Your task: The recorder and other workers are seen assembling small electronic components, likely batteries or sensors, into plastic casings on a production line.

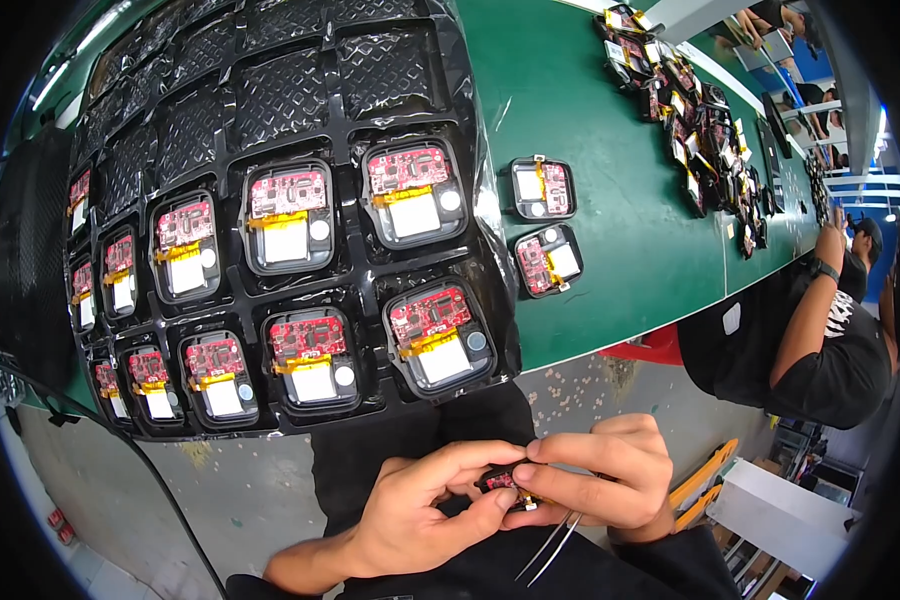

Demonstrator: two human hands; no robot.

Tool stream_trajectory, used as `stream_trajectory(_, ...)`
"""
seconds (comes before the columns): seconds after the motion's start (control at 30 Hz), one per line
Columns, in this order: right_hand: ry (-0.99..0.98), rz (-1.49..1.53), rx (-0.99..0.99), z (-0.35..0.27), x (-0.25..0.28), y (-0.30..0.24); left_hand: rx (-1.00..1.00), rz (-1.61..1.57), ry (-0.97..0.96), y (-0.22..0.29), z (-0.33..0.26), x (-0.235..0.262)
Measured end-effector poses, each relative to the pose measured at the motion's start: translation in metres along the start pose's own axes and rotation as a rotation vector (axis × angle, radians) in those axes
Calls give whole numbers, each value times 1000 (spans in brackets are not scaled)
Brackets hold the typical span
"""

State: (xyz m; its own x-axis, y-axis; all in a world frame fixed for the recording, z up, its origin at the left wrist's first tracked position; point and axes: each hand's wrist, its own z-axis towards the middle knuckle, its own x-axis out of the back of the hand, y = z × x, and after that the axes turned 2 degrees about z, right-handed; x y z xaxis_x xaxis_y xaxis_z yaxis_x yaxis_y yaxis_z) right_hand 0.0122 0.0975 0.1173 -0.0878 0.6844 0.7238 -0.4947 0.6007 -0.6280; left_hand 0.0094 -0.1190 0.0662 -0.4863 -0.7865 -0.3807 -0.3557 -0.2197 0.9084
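Between left hand and right hand, a red-board device is pinched, beyond the desk's near edge; tweezers are also held in the right.

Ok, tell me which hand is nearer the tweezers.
Right. The tweezers stick out from beneath the right hand, prongs pointing down and left; the left hand is farther off to their left, pinching the small device.

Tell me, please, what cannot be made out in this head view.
In the head view:
Small device: mostly covered by the left hand and right hand.
Tweezers: partly hidden by the right hand.
Far pile of devices: too small to count.
Black tray: cut off by the upper edge.
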Motion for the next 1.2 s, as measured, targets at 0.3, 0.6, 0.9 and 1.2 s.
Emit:
stream_trajectory(0.3, 35, -3, -70, -3, -7, 1, 37, -54, 43, -5, -3, -1)
stream_trajectory(0.6, 142, 10, -162, -3, -19, 3, 7, -61, 121, -4, 5, -1)
stream_trajectory(0.9, 146, 21, -26, -14, -30, 3, 154, 140, 158, 5, 9, 4)
stream_trajectory(1.2, 57, -196, 234, -19, -34, 6, 207, -120, 112, -5, 12, 9)
